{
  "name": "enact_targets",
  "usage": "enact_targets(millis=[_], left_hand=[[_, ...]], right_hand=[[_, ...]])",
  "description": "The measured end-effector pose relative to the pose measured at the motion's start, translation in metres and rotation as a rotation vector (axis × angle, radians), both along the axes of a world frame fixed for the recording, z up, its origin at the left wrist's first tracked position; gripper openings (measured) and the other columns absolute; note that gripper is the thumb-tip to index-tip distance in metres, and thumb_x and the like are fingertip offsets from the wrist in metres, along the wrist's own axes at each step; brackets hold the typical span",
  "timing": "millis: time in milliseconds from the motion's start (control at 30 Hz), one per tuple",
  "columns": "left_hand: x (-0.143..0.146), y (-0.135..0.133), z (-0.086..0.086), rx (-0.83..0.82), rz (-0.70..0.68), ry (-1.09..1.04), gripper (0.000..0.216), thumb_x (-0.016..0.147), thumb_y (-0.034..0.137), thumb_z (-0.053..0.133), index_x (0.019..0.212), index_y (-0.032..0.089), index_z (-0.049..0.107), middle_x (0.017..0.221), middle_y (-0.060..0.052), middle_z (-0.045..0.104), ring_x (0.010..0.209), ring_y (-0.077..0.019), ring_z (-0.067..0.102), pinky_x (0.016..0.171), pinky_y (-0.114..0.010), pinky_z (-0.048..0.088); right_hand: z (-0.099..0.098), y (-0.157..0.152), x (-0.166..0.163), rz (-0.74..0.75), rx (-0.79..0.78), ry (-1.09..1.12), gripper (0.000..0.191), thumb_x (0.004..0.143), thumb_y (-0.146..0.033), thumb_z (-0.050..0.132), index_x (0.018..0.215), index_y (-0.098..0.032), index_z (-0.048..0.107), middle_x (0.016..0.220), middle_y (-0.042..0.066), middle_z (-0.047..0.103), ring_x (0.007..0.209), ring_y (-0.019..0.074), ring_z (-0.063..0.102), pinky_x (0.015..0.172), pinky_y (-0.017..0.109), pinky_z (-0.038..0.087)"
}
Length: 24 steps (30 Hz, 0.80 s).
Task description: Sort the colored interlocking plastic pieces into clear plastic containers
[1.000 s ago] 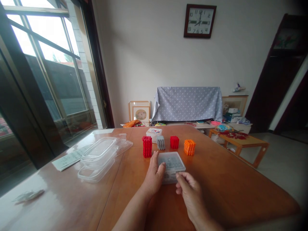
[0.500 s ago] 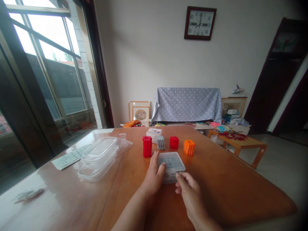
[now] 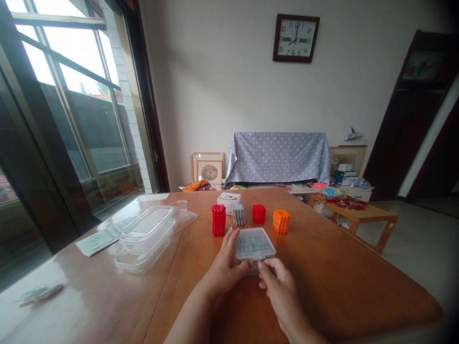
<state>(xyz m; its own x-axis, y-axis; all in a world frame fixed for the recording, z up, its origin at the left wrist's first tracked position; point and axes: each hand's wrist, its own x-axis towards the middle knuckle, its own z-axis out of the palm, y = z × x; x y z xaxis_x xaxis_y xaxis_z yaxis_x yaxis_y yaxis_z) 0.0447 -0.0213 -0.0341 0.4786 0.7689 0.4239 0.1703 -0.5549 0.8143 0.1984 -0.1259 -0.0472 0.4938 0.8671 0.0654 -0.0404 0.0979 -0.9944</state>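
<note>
A small clear plastic box (image 3: 255, 242) with its lid down sits on the table in front of me; greyish pieces show dimly through the lid. My left hand (image 3: 229, 265) grips the box along its left side, thumb across the near side. At the near edge, the thumb and bent fingers of my right hand (image 3: 274, 277) pinch at the lid's rim. Just beyond the box stand a tall red block stack (image 3: 218, 220), a grey stack (image 3: 238, 214), a shorter red stack (image 3: 258, 214) and an orange stack (image 3: 281, 221).
Several clear plastic lids or containers (image 3: 143, 239) lie at the left beside printed papers (image 3: 100, 239). Another clear box (image 3: 229, 203) stands behind the stacks. A crumpled plastic packet (image 3: 39, 294) lies near left. The wooden table (image 3: 344, 267) has a rounded right corner; a low stool (image 3: 358, 217) stands beyond.
My left thumb has moved down and right onto the box's near side. My right fingers have shifted slightly left along the near edge. The lid remains down.
</note>
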Motion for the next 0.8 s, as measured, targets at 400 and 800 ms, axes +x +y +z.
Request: enact_targets(millis=[400,800], left_hand=[[0.002,0.001,-0.002,-0.016,0.009,-0.013,0.091,0.077,0.039,0.081,0.156,0.026,0.038,0.169,-0.015,0.017,0.157,-0.0357,0.015,0.125,-0.054,0.022],[0.005,-0.002,0.013,-0.383,0.082,-0.19,0.081,0.09,0.061,0.064,0.156,0.022,0.037,0.164,-0.017,0.034,0.143,-0.0354,0.045,0.117,-0.05,0.039]], right_hand=[[0.006,-0.004,0.004,0.003,-0.021,0.053,0.041,0.076,-0.06,0.073,0.089,-0.022,0.068,0.074,0.003,0.068,0.063,0.0188,0.063,0.052,0.026,0.046],[0.009,0.004,0.048,-0.202,0.08,-0.015,0.048,0.083,-0.06,0.068,0.114,-0.024,0.067,0.111,0.008,0.073,0.103,0.0269,0.069,0.077,0.034,0.056]])
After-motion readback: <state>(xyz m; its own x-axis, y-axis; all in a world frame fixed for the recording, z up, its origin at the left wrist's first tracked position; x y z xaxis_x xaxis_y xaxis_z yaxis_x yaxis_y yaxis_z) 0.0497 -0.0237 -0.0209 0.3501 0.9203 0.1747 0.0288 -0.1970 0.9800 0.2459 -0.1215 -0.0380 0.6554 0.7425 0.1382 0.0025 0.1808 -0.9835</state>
